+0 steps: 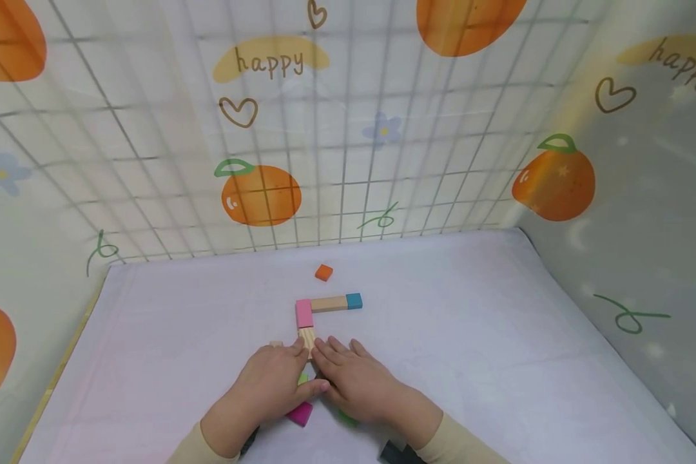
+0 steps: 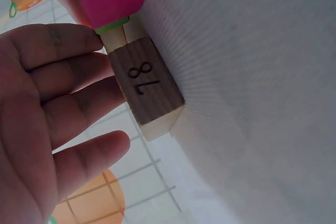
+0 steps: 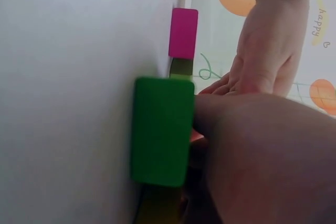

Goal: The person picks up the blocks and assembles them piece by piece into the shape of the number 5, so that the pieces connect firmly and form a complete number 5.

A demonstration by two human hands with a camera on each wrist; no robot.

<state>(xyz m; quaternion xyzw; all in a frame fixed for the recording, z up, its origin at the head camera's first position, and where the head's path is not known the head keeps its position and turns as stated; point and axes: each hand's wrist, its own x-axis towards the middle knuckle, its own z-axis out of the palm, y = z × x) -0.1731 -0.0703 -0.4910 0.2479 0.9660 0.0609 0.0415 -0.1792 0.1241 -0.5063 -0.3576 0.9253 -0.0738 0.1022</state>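
In the head view a striped wooden block (image 1: 307, 336) lies between the fingertips of my left hand (image 1: 269, 380) and my right hand (image 1: 359, 380). Both hands have fingers extended and reach in from either side. The striped block meets a pink block (image 1: 304, 313), and from there a plain wooden block (image 1: 329, 304) leads right to a blue block (image 1: 354, 301). Beneath the hands, a magenta block (image 1: 300, 414) and a green block (image 1: 348, 419) show in part. The left wrist view has a brown block (image 2: 147, 82) with engraved digits beside the left fingertips.
An orange block (image 1: 323, 272) lies alone farther back on the white tabletop (image 1: 470, 335). Part of a pale block (image 1: 276, 343) shows behind the left hand. Printed curtains (image 1: 417, 174) surround the back and sides. A dark device (image 1: 400, 452) is at the right wrist.
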